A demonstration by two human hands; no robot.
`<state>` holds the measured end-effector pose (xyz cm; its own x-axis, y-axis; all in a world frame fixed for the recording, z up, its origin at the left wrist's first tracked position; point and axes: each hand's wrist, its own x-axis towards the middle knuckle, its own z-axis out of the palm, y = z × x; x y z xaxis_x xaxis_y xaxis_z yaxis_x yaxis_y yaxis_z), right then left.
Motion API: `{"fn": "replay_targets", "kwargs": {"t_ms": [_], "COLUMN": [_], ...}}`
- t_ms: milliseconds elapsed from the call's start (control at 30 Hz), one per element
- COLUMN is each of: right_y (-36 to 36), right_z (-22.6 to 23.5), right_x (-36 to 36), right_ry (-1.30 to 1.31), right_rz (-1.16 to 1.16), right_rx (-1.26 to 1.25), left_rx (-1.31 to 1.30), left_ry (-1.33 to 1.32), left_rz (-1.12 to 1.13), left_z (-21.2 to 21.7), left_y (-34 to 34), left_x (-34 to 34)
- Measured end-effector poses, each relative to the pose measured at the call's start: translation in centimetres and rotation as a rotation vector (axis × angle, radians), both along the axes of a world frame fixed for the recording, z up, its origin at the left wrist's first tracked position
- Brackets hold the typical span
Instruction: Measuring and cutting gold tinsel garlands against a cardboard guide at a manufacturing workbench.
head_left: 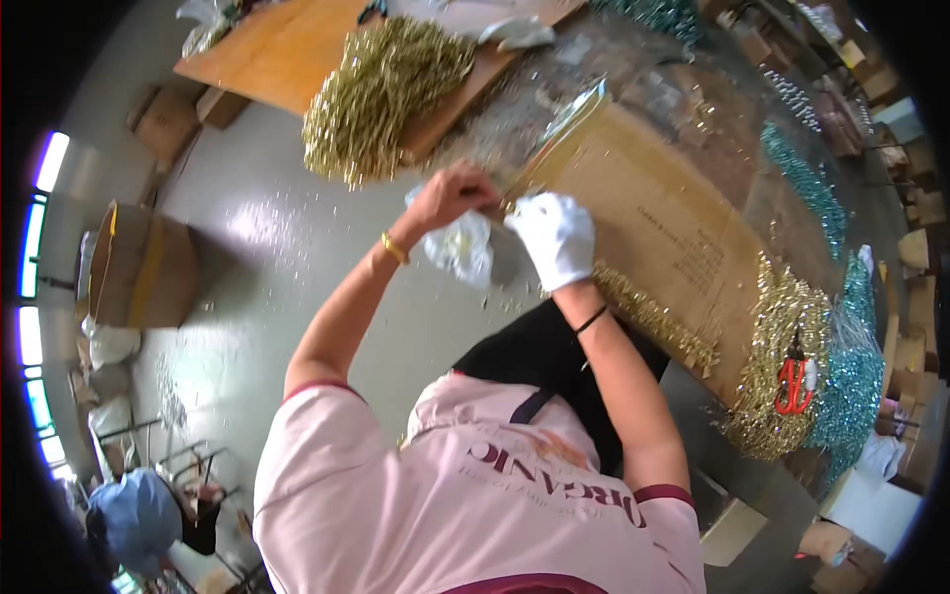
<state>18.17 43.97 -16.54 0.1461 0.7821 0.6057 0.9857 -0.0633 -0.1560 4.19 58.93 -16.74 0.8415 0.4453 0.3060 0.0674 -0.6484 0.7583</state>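
Observation:
My left hand (455, 196), bare with a gold bracelet at the wrist, is closed in a pinch beside the cardboard's near left corner. What its fingers hold is too small to make out. My right hand (556, 238) wears a white glove and is closed just right of it, with a glint of gold at its fingertips. A strip of gold tinsel (658, 315) runs along the near edge of the flat cardboard sheet (653, 213), toward the gloved hand. Below my left hand, a clear plastic bag (460, 247) hangs or lies by the table edge.
A large heap of gold tinsel (386, 99) overhangs a board at the far left. At right lie more gold tinsel (782, 337), red-handled scissors (795, 384) and teal tinsel (846, 386). A big carton (143, 265) stands on the floor; a person in blue (139, 520) is at lower left.

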Motion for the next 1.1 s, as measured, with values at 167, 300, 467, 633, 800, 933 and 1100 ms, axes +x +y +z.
{"fn": "replay_targets", "kwargs": {"t_ms": [167,300,467,633,800,933,1100], "right_y": [0.2,-0.8,-1.1,-0.8,-0.7,-0.6,-0.5], "right_z": [-0.8,-0.8,-0.8,-1.0,-0.7,-0.8,-0.7], "right_x": [-0.1,-0.7,-0.9,-0.6,-0.6,-0.6,-0.9], "right_ry": [0.074,0.086,0.084,0.114,0.122,0.14,0.135], "right_rz": [0.039,0.039,0.03,0.045,0.03,0.019,0.033], "right_rx": [0.001,-0.018,-0.012,0.025,-0.02,0.007,-0.028], "left_rx": [-0.142,-0.002,0.043,0.06,0.055,0.14,0.217], "left_ry": [0.019,0.057,0.022,0.023,0.03,0.056,0.036], "left_rz": [0.025,-0.007,-0.045,-0.089,-0.089,-0.015,0.024], "left_z": [-1.0,-0.5,-1.0,-0.3,-0.4,-0.7,-1.0], "left_y": [0.2,-0.9,-0.9,-0.5,-0.4,-0.8,-1.0], "left_x": [-0.6,-1.3,-1.4,-1.2,-0.9,-0.8,-1.1]}}
